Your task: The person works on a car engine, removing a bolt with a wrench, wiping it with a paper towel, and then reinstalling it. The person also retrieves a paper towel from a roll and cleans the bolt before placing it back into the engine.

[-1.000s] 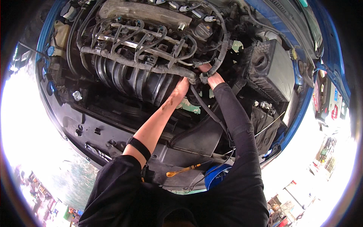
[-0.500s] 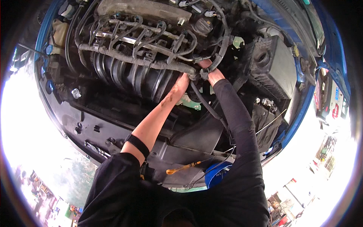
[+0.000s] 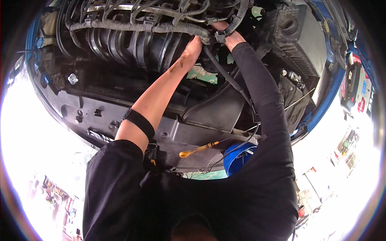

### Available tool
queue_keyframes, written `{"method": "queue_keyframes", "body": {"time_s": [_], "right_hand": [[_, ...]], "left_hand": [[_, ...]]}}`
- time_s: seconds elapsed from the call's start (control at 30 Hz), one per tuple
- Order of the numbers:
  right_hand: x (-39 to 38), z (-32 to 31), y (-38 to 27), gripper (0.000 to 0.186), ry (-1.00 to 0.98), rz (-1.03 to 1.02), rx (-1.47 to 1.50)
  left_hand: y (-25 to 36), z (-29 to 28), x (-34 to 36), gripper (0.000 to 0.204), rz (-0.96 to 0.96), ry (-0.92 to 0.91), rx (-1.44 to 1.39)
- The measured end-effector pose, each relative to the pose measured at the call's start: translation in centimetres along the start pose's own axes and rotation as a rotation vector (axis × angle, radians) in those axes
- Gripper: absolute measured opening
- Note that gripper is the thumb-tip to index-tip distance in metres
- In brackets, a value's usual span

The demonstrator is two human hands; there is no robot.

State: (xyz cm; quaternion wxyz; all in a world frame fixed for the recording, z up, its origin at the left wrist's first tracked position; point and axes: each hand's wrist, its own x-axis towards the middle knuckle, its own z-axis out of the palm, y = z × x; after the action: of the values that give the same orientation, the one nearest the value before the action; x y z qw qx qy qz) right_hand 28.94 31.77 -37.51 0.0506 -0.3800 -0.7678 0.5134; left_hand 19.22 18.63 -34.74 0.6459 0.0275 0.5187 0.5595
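Observation:
Both of my arms reach deep into a car's engine bay. My left hand [image 3: 194,46] goes in beneath a ribbed wiring conduit [image 3: 177,28], beside the black ribbed intake manifold [image 3: 138,46]. Its fingers are hidden, and dark smudges mark the forearm. My right hand [image 3: 233,39] passes behind the bend of a second conduit [image 3: 240,18] with a black clip [image 3: 220,37] on it. Part of that hand shows on the far side of the conduit, but its fingertips are out of sight. What either hand touches down there cannot be seen. A black hose [image 3: 227,76] runs toward me between the forearms.
A black air filter box [image 3: 303,40] stands at the right. Nearer me, a dipstick with a yellow handle [image 3: 197,150] lies at the front edge by a blue round container [image 3: 238,158]. A thin rod [image 3: 299,99] sticks up beside my right arm. The black front panel [image 3: 140,106] spans the near side.
My view has shifted, so the engine bay sits higher in the picture. Both hands stay in about the same spot by the conduits.

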Motion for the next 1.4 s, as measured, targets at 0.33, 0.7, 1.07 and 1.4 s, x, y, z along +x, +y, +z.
{"method": "queue_keyframes", "body": {"time_s": [0.33, 0.7, 1.07, 1.4], "right_hand": [[0.5, 0.0, 0.2, 0.031, -0.017, -0.052, -0.141], [0.2, -0.2, 0.4, 0.030, -0.052, -0.049, -0.231], [1.3, 0.3, 1.0, 0.030, -0.077, -0.082, -0.358], [1.7, 0.3, 1.0, 0.044, -0.123, -0.198, -0.483]], "left_hand": [[-2.4, -1.5, 2.7, 0.057, -0.066, 0.017, 0.199], [-1.4, -1.0, 2.2, 0.049, -0.129, 0.033, 0.244], [-7.3, -3.3, 8.0, 0.054, -0.040, -0.069, 0.137], [-4.8, -1.7, 5.2, 0.064, 0.194, 0.022, 0.262]]}}
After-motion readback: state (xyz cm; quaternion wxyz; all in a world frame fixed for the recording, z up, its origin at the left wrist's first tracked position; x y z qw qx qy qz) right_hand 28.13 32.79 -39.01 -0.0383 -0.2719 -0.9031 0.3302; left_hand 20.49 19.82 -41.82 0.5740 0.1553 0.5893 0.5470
